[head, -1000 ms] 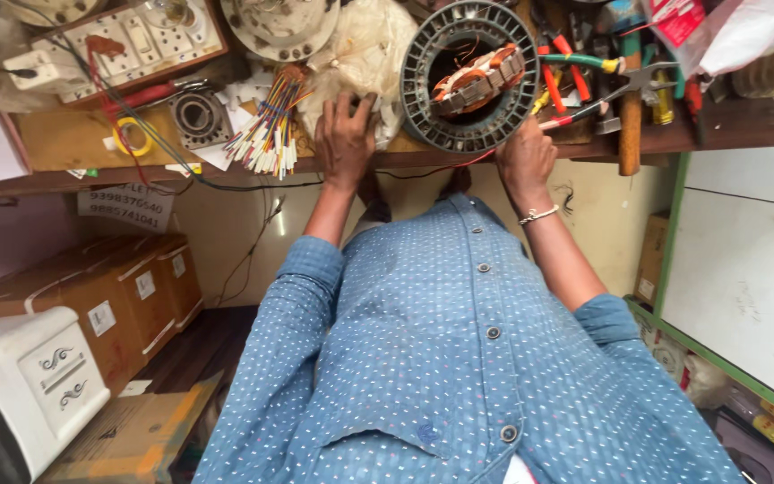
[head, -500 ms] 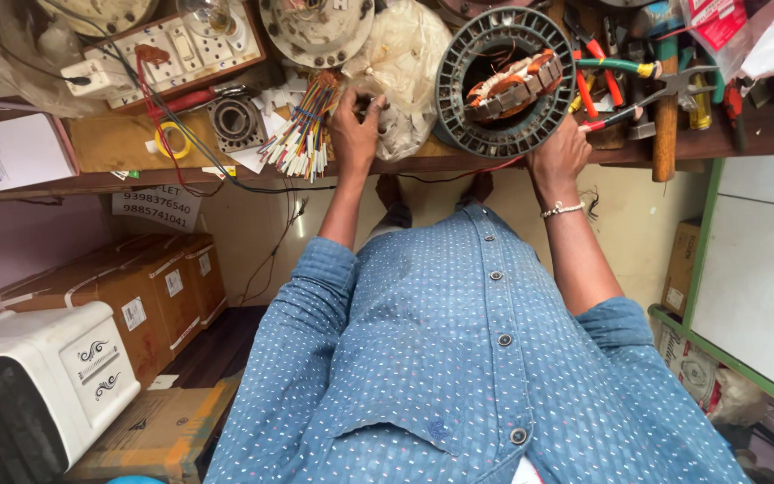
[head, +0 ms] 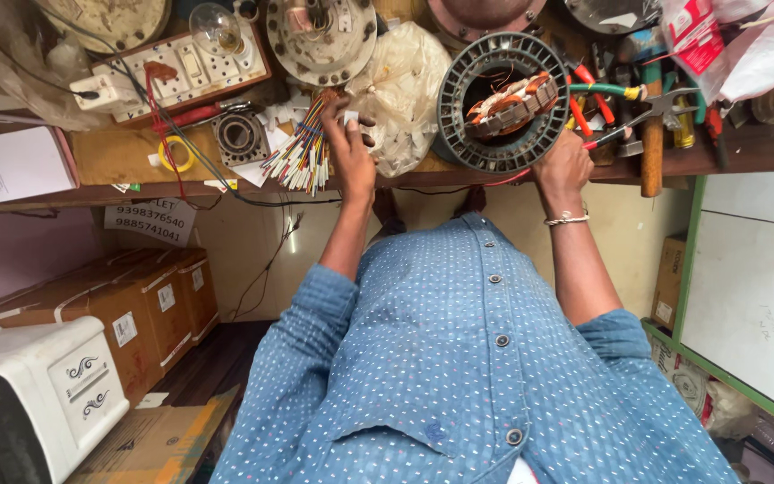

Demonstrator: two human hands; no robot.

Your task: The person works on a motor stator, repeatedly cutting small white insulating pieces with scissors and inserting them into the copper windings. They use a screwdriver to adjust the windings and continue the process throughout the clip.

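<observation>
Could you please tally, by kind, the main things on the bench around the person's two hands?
Round finned motor housing with copper windings: 1
Bundle of coloured wires: 1
Crumpled plastic bag: 1
Switch board: 1
Wooden-handled hammer: 1
Total: 5

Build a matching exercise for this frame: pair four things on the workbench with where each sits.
Things:
1. Round grey slotted stator ring with copper windings
2. Bundle of multicoloured wires
3. Clear glass light bulb
4. Small yellow tape roll

Places:
A. On the white switchboard
B. Under the left hand
C. Beside the right hand
D. Left of the small metal bearing ring

Pairs: 1-C, 2-B, 3-A, 4-D
</observation>
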